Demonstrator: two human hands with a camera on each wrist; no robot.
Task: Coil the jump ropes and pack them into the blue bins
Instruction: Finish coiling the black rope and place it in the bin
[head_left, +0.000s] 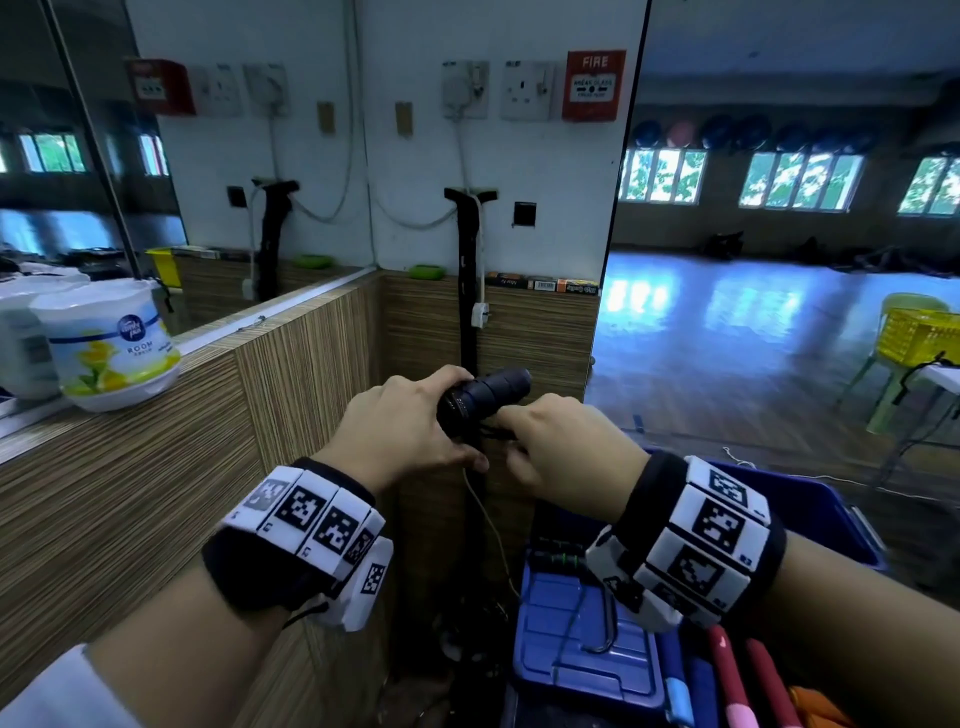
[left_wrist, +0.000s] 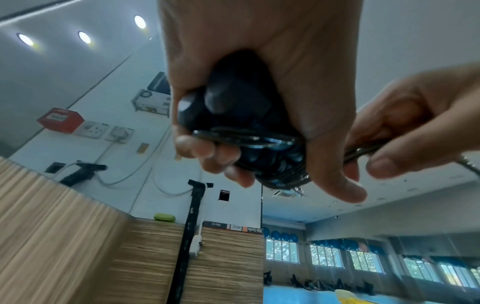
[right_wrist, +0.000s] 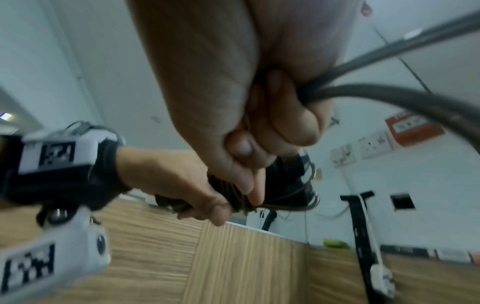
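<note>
Bin, blue, sits low right of the hands with a blue lid leaning beside it. Left hand above the bin is wrapped tight around black jump rope handles with cord wound on. Right hand, just beside, pinches the loose cord closed-fisted.

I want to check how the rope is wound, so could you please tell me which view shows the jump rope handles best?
The head view: the black jump rope handles show side-on, gripped by the left hand. The left wrist view shows the handle ends and the rope loops from below, blurred. The right wrist view mostly hides them behind the right hand, which pinches the rope.
</note>
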